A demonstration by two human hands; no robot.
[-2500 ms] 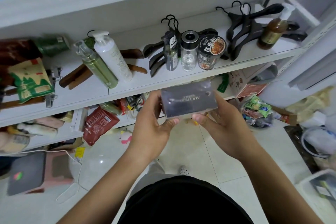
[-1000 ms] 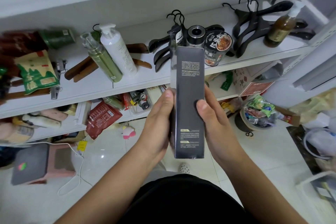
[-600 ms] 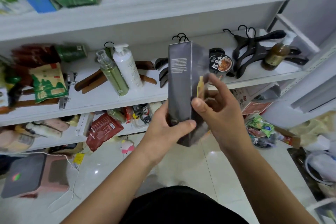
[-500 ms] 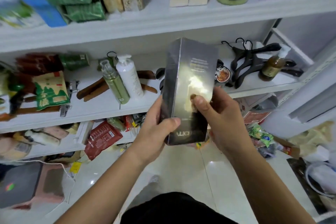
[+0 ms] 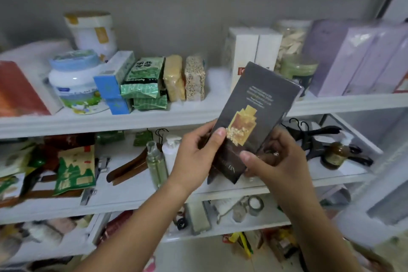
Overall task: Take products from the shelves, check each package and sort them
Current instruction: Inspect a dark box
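1. Both hands grip the dark box (image 5: 254, 117). The left hand (image 5: 194, 157) has its thumb on the front face and its fingers curled behind. The right hand (image 5: 278, 159) pinches the lower corner, thumb in front.
2. The box stands tilted, its top leaning away to the right of the hands, and it is held only at its lower end. I'd say the glossy wrap could slide through that low grip and the tall end swing down.
3. Straight under the left hand stand a clear spray bottle (image 5: 155, 165) and a white pump bottle (image 5: 171, 152). A dropped box would likely topple them.
4. Above the hands, the box's top corner sits in front of the white cartons (image 5: 254, 51) and a green jar (image 5: 298, 70) on the upper shelf (image 5: 198, 115). Pushed in carelessly, it could knock them back.
5. Writing on the box: a few pale lines near the top are too blurred to read. A gold bottle is pictured mid-face. The pale letters by the right thumb are part hidden.
6. Up and left of the hands, the green packets (image 5: 143, 81) carry dark characters I can't make out.
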